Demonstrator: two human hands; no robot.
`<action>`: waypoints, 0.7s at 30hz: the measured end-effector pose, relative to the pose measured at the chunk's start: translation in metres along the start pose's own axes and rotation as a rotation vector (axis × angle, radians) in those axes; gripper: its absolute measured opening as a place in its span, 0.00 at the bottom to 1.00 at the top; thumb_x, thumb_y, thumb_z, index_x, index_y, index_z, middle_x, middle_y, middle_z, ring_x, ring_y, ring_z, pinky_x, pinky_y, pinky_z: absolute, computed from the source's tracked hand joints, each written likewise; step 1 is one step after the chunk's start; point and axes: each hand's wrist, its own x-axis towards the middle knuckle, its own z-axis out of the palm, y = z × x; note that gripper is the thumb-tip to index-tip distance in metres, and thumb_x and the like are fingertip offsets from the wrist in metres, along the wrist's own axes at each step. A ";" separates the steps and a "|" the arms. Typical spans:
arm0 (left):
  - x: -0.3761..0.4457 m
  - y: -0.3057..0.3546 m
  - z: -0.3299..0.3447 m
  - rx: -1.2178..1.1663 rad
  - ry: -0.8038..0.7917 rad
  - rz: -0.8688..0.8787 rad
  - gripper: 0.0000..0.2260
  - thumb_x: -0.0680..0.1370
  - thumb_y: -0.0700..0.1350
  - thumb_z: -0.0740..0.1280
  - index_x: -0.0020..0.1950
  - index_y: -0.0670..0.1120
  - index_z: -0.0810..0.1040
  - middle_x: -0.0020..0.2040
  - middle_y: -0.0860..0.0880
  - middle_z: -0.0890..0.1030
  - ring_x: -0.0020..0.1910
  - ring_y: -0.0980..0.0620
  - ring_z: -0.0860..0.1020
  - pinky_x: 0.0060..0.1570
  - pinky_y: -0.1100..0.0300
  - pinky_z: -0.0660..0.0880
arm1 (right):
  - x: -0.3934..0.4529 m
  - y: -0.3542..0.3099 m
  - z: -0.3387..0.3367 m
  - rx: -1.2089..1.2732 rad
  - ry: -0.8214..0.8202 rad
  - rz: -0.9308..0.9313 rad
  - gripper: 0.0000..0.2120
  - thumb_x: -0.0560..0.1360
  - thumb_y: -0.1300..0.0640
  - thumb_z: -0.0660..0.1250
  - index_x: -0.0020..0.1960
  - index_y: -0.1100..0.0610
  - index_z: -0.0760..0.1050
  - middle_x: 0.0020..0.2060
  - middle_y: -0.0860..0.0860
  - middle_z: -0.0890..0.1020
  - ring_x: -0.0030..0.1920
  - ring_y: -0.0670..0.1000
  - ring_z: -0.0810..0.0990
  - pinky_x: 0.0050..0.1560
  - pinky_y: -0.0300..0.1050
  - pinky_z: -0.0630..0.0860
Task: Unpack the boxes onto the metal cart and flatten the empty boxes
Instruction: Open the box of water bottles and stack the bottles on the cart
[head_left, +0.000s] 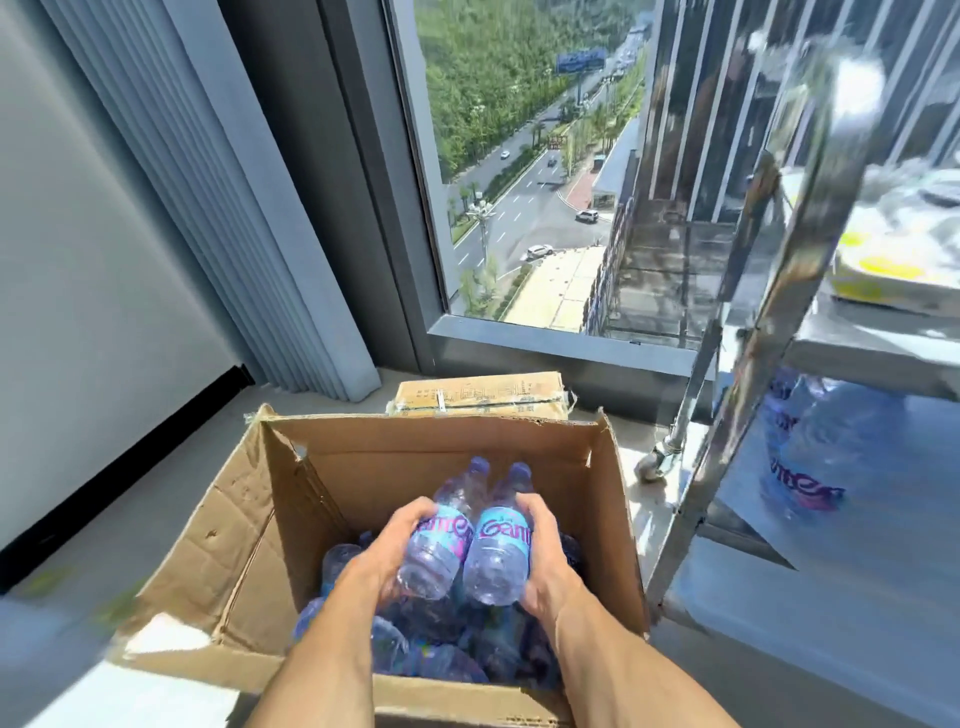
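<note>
An open cardboard box (431, 441) stands on the floor in front of me with several clear water bottles (395, 644) lying inside. My left hand (395, 551) grips one bottle (441, 540) with a blue label. My right hand (545, 551) grips a second bottle (501, 540) beside it. Both bottles are held side by side just above the pile, caps pointing away from me. The metal cart (779, 291) stands at the right, and bottles (810, 457) lie on its lower shelf.
A sealed cardboard box (483, 395) sits behind the open one, under a tall window (519, 171). Grey curtains (218, 208) hang at the left. A yellow and white packet (893, 260) lies on the cart's upper shelf. A cart wheel (657, 462) rests near the box's right corner.
</note>
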 end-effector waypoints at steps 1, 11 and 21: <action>-0.011 0.002 0.004 -0.042 -0.037 0.013 0.15 0.67 0.54 0.70 0.40 0.41 0.81 0.37 0.42 0.79 0.30 0.45 0.78 0.32 0.58 0.74 | -0.010 -0.002 0.007 -0.029 -0.026 -0.018 0.21 0.69 0.49 0.66 0.49 0.68 0.78 0.45 0.65 0.82 0.43 0.62 0.82 0.52 0.56 0.80; -0.139 0.006 0.060 -0.181 -0.185 0.219 0.29 0.68 0.47 0.75 0.66 0.36 0.74 0.61 0.34 0.79 0.53 0.36 0.81 0.49 0.46 0.79 | -0.142 -0.024 0.048 -0.279 -0.115 -0.169 0.38 0.63 0.49 0.79 0.66 0.67 0.72 0.63 0.68 0.75 0.63 0.67 0.75 0.66 0.66 0.70; -0.172 -0.027 0.175 -0.021 -0.208 0.310 0.22 0.71 0.49 0.65 0.59 0.37 0.75 0.48 0.36 0.82 0.41 0.40 0.82 0.44 0.50 0.80 | -0.244 -0.088 -0.015 -0.332 -0.030 -0.385 0.29 0.66 0.55 0.76 0.61 0.70 0.75 0.53 0.68 0.80 0.52 0.65 0.80 0.61 0.67 0.73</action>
